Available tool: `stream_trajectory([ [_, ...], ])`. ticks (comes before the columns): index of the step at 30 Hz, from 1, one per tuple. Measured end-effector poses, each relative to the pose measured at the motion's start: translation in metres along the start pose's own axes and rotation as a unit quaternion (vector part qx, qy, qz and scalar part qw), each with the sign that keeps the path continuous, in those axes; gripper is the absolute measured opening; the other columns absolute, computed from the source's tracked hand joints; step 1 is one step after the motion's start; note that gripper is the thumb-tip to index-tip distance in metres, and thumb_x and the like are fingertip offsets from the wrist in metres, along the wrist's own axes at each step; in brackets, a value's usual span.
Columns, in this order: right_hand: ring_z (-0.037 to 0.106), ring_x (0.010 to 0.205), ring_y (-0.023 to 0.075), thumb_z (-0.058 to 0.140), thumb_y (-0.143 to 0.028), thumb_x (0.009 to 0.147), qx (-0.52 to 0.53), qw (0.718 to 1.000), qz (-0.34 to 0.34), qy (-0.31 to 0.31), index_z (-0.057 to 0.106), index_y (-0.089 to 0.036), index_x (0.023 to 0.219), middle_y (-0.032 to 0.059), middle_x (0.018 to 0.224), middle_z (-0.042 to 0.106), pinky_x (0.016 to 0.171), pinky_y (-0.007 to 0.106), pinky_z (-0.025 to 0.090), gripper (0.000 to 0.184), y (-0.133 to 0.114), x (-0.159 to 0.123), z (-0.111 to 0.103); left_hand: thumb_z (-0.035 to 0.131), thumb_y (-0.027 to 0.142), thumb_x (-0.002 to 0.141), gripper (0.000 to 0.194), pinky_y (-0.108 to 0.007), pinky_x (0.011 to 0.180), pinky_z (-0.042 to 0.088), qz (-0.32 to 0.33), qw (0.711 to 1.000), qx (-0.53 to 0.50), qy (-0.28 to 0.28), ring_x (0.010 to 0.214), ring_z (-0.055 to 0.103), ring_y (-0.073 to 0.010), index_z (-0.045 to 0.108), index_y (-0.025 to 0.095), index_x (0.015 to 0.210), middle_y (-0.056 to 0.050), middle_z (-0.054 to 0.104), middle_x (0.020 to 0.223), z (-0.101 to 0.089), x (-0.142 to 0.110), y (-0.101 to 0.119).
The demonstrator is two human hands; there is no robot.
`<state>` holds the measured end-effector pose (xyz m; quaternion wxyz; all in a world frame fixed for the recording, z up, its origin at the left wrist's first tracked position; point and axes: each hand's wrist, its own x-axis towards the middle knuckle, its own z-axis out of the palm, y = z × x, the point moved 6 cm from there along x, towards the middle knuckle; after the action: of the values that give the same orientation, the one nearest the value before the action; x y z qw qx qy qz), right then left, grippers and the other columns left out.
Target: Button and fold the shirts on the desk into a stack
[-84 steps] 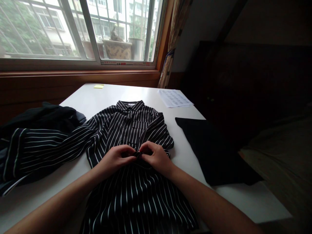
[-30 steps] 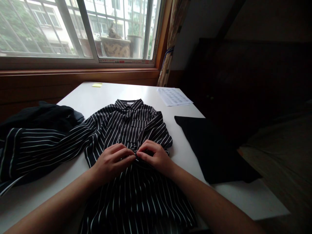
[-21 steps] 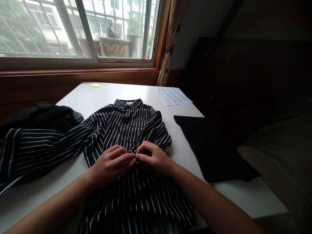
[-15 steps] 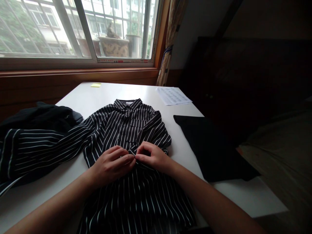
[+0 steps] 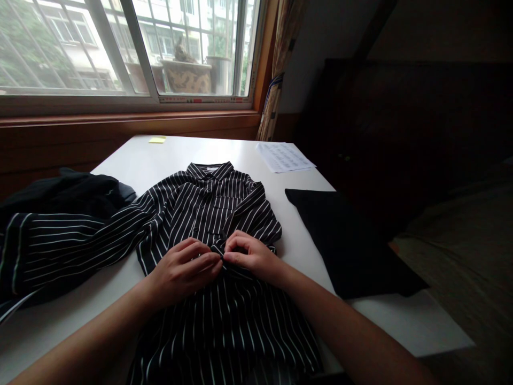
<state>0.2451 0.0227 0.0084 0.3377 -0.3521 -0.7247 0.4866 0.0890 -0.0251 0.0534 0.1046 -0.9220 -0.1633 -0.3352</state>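
You look to be in a home. Ahead of you, a patterned curtain point(image 5: 285, 53) hangs beside a barred window point(image 5: 138, 47), with apartment-like buildings point(image 5: 91, 58) outside.

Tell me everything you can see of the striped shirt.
The black shirt with white stripes lies front up on the white table, its collar toward the window. The cloth looks thin, wrinkled around the middle. Dark buttons run down the front, beside a chest pocket. One sleeve stretches to the left, seemingly against dark clothing; the other bends inward. The left hand and right hand pinch its cloth. Its lower end leaves the picture.
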Motion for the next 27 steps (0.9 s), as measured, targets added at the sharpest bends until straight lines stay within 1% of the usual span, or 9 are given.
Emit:
stream_trajectory([
  [2, 0.059, 0.093, 0.0174, 0.070, -0.029, 0.088, 0.011, 1.000, 0.007, 0.002, 0.068, -0.019, 0.084, 0.0024, 0.096, 0.060, 0.090, 0.032, 0.046, 0.012, 0.000, 0.000, 0.000, 0.068, 0.006, 0.086, 0.024, -0.032, 0.072, 0.053, 0.006, 1.000, 0.002, 0.009, 0.084, 0.063, -0.0160, 0.066, 0.019, 0.106, 0.000, 0.074, 0.095, 0.000, 0.000, 0.000],
  [7, 0.059, 0.093, 0.0176, 0.070, -0.029, 0.087, 0.028, 0.999, 0.014, 0.006, 0.069, -0.019, 0.083, 0.0023, 0.096, 0.060, 0.090, 0.032, 0.045, 0.011, 0.002, 0.001, -0.001, 0.069, 0.005, 0.085, 0.023, -0.033, 0.072, 0.053, 0.024, 0.999, 0.021, 0.008, 0.085, 0.062, -0.0167, 0.067, 0.018, 0.105, -0.001, 0.074, 0.097, 0.001, -0.001, 0.001],
  [13, 0.059, 0.093, 0.0177, 0.070, -0.029, 0.087, 0.042, 0.999, 0.016, 0.011, 0.069, -0.019, 0.083, 0.0024, 0.095, 0.060, 0.089, 0.032, 0.045, 0.011, 0.003, 0.000, -0.002, 0.068, 0.006, 0.085, 0.025, -0.034, 0.073, 0.053, 0.017, 1.000, 0.013, 0.001, 0.085, 0.062, -0.0167, 0.067, 0.019, 0.106, -0.001, 0.073, 0.098, 0.000, -0.001, 0.000],
  [16, 0.059, 0.092, 0.0176, 0.071, -0.029, 0.086, 0.046, 0.999, 0.016, 0.010, 0.069, -0.018, 0.082, 0.0024, 0.095, 0.060, 0.089, 0.032, 0.045, 0.012, 0.003, 0.001, -0.001, 0.067, 0.007, 0.087, 0.026, -0.033, 0.074, 0.053, 0.013, 1.000, 0.010, -0.001, 0.086, 0.062, -0.0165, 0.066, 0.021, 0.108, -0.001, 0.073, 0.098, 0.000, -0.001, 0.000],
  [21, 0.059, 0.092, 0.0175, 0.071, -0.030, 0.086, 0.056, 0.998, 0.023, 0.010, 0.069, -0.019, 0.082, 0.0022, 0.095, 0.060, 0.089, 0.032, 0.045, 0.013, 0.004, 0.001, -0.002, 0.067, 0.007, 0.087, 0.023, -0.032, 0.073, 0.053, 0.000, 1.000, 0.004, 0.012, 0.084, 0.061, -0.0164, 0.066, 0.021, 0.106, 0.000, 0.073, 0.095, -0.001, 0.002, 0.001],
  [24, 0.059, 0.093, 0.0179, 0.071, -0.031, 0.086, 0.062, 0.998, 0.029, 0.009, 0.070, -0.018, 0.082, 0.0024, 0.095, 0.060, 0.089, 0.033, 0.044, 0.013, 0.005, 0.001, -0.002, 0.066, 0.009, 0.088, 0.025, -0.034, 0.075, 0.053, -0.005, 1.000, 0.008, 0.006, 0.087, 0.060, -0.0172, 0.066, 0.022, 0.109, 0.000, 0.073, 0.099, 0.001, -0.002, -0.001],
  [27, 0.058, 0.093, 0.0181, 0.070, -0.033, 0.086, 0.066, 0.997, 0.030, 0.006, 0.070, -0.018, 0.082, 0.0026, 0.095, 0.060, 0.090, 0.033, 0.044, 0.015, 0.004, 0.001, -0.003, 0.068, 0.009, 0.087, 0.032, -0.038, 0.080, 0.053, 0.000, 1.000, 0.016, -0.004, 0.091, 0.059, -0.0190, 0.065, 0.023, 0.116, -0.002, 0.072, 0.104, 0.004, -0.008, -0.003],
])
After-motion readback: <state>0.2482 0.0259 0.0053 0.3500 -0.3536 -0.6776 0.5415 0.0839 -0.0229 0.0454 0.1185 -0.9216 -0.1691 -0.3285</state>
